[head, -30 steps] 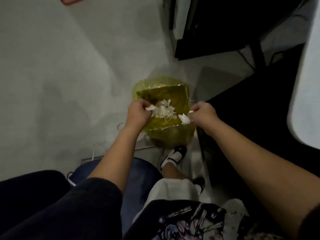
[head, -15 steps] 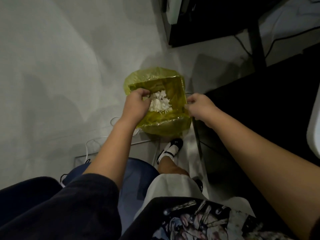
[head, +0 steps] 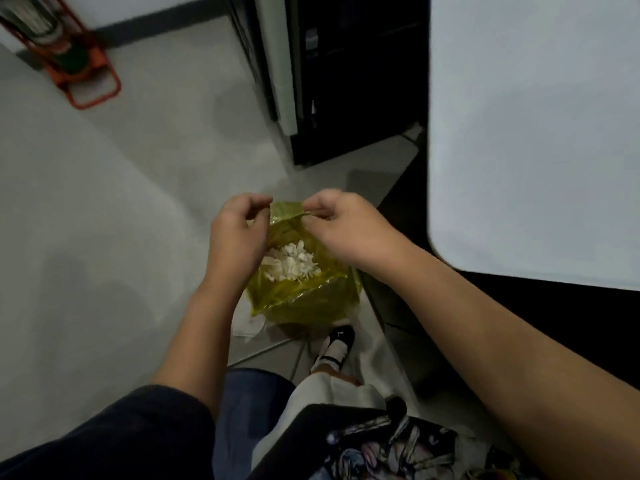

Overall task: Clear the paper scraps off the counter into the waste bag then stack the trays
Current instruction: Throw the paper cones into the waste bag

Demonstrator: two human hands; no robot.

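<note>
Both hands pinch the far rim of the yellow waste bag (head: pixel 304 299) — left hand (head: pixel 239 233) and right hand (head: pixel 346 226), fingers curled. Bag stands upright on the floor (head: pixel 104 237), mouth opening upward — white paper scraps (head: pixel 291 261) piled inside.

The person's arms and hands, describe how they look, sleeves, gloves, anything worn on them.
Both hands are bare: left hand and right hand show no gloves, rings or watch. The forearms are uncovered. A dark navy sleeve ends near the left elbow; a dark sleeve edge just shows at the right arm's frame corner.
</note>
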